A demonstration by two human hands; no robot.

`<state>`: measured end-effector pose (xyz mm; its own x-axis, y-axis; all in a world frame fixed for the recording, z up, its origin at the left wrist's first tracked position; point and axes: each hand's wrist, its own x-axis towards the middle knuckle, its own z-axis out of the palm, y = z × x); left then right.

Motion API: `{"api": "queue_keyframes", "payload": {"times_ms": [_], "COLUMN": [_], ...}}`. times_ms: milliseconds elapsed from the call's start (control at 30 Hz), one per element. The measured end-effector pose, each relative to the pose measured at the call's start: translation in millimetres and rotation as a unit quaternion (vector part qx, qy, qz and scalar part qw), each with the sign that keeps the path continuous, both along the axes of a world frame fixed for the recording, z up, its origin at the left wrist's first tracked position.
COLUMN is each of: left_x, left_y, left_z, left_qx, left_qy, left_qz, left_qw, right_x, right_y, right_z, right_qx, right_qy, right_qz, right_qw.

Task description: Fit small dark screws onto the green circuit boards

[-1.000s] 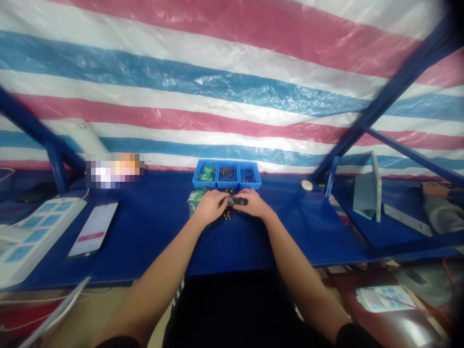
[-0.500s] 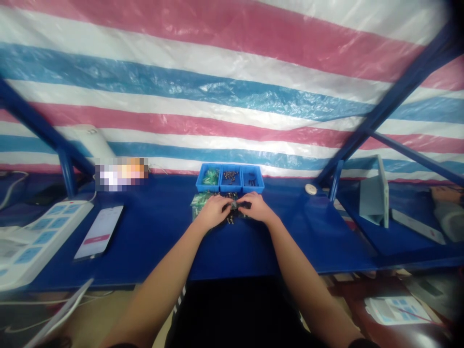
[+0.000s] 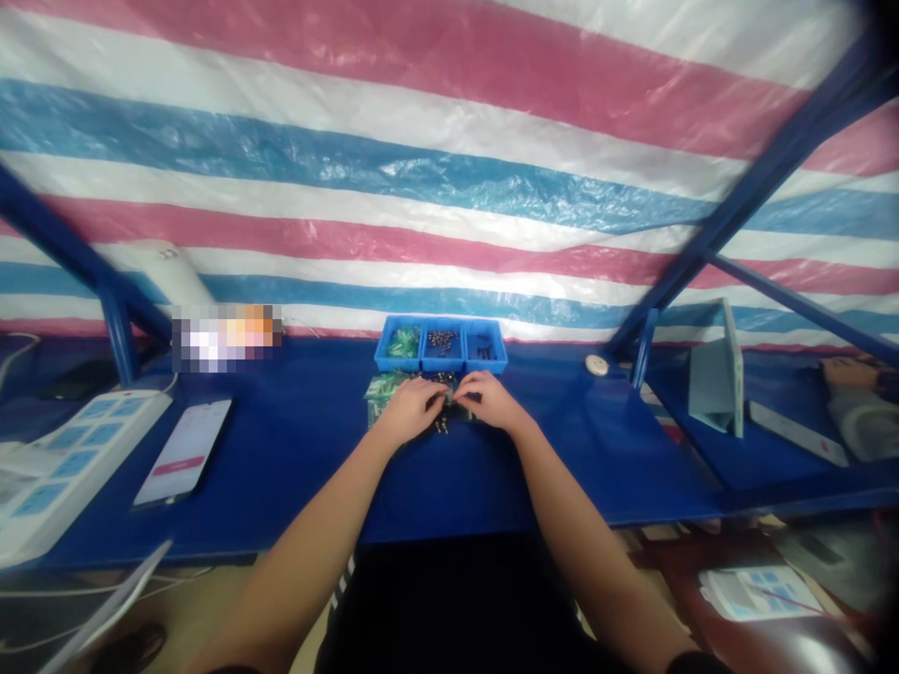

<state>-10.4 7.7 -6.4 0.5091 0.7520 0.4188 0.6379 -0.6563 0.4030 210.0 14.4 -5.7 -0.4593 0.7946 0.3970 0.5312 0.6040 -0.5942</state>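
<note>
My left hand [image 3: 413,408] and my right hand [image 3: 489,401] meet fingertip to fingertip over the blue table, both closed in a pinch. What sits between the fingers is too small and covered to name. Green pieces like small circuit boards [image 3: 381,393] lie beside and partly under my left hand. Small dark and brassy metal parts [image 3: 442,423] are scattered beneath the fingers. Just behind stand three joined blue bins [image 3: 441,367]: green pieces [image 3: 404,343] in the left one, small metal parts [image 3: 443,341] in the middle, black pieces [image 3: 484,353] in the right.
A phone [image 3: 184,452] and a large white power strip [image 3: 77,468] lie on the left. A round pale object [image 3: 596,365] sits to the right, near a blue frame post [image 3: 644,348]. Beyond it stands a tablet in a case [image 3: 716,384]; another person's hand [image 3: 849,372] rests at far right.
My fingertips have shifted slightly against each other, and the grey bit seen between them earlier is now less visible. The whole view has slid a little sideways.
</note>
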Motion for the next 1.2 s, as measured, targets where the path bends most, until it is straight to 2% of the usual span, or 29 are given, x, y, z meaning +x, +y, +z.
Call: {"api": "queue_keyframes", "payload": {"times_ms": [267,367,467,567,700,767,867,1067,1200], "left_x": [1,2,4,5,9,11,12,10,9], "left_y": [3,0,-2,-3,-5,-6,-8,-8,-7], "left_z": [-5.4,-1.1,3.0,3.4,1.2,1.9,5.1,7.2,5.5], "left_qx": [0.028,0.03,0.017,-0.038,-0.177,-0.21,-0.209,-0.209,-0.201], "left_qy": [-0.041,-0.062,-0.099,-0.167,-0.301,-0.335,-0.357,-0.375,-0.359], "left_qz": [0.004,0.004,0.004,0.048,0.085,0.088,0.103,0.104,0.105], "left_qw": [0.999,0.998,0.995,0.984,0.933,0.914,0.904,0.897,0.905], "right_x": [-8,-10,-13,-18,-25,-28,-29,-26,-26], "right_y": [-2,-2,-1,-1,-2,-3,-5,-3,-1], "right_z": [7.8,7.0,4.7,2.5,0.0,-0.8,-1.3,-2.9,-4.8], "right_qx": [-0.006,-0.014,-0.054,-0.097,-0.156,-0.173,-0.187,-0.192,-0.199], "right_qy": [0.123,0.183,0.227,0.271,0.343,0.354,0.343,0.299,0.299], "right_qz": [-0.092,-0.099,-0.096,-0.097,-0.078,-0.059,-0.049,-0.095,-0.124], "right_qw": [0.988,0.978,0.968,0.953,0.923,0.917,0.919,0.93,0.925]}}
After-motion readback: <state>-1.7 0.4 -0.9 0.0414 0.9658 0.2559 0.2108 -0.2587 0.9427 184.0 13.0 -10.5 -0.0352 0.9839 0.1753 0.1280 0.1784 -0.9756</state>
